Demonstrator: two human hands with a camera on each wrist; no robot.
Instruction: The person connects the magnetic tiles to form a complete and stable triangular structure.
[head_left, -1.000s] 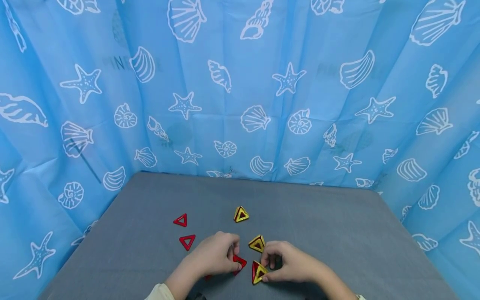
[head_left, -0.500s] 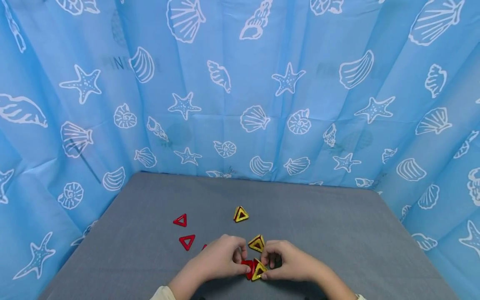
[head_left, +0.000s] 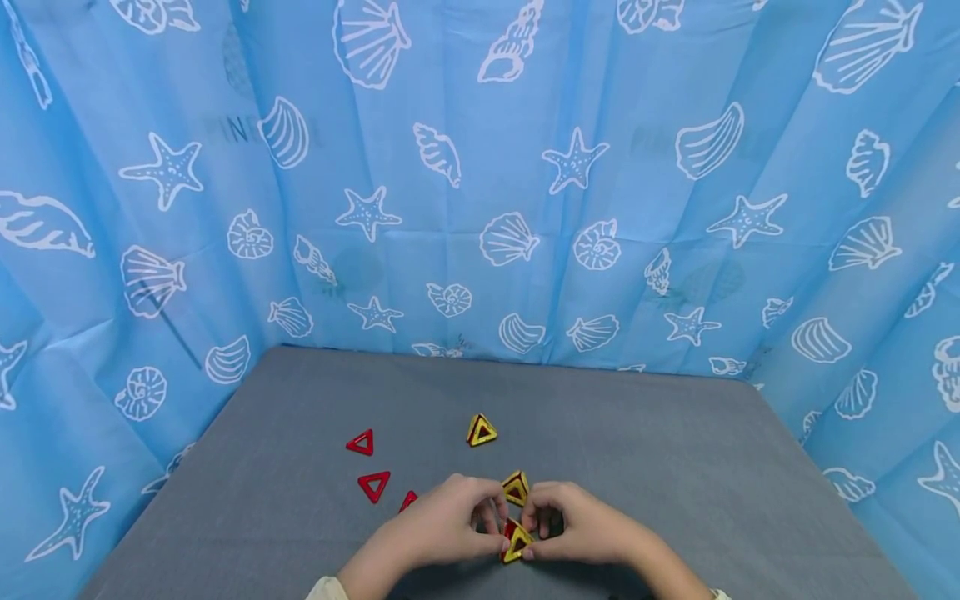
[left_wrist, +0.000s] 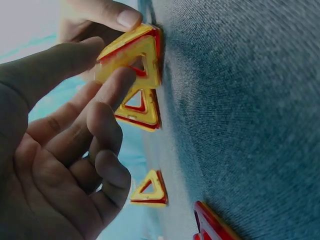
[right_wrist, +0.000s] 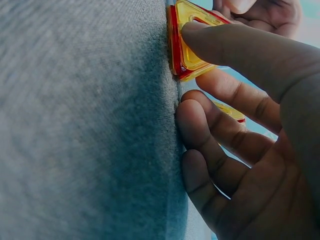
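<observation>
A small pyramid of yellow and red magnetic tiles [head_left: 519, 545] stands on the grey cloth between both hands. My left hand [head_left: 448, 523] pinches its left side with thumb and index finger; the other fingers curl loosely below, as the left wrist view shows. From the right, my right hand [head_left: 577, 521] grips the same pyramid, the thumb pressed on a yellow tile [right_wrist: 189, 52] and the index finger at its lower edge. Just behind stands a second pyramid [head_left: 517, 488], partly covered by the left fingers. The red side facing the left hand is mostly hidden.
Farther back stands a third yellow and red pyramid [head_left: 472, 433]. Loose red triangle tiles lie to the left: a far tile [head_left: 371, 443], a middle tile [head_left: 367, 478] and a near tile [head_left: 408, 499] partly behind the left hand. A blue shell-print curtain [head_left: 480, 208] encloses the table.
My left hand has moved right, bringing a red triangle tile against the pyramid's left side. The near red tile on the cloth has come into view. My right hand has barely moved.
</observation>
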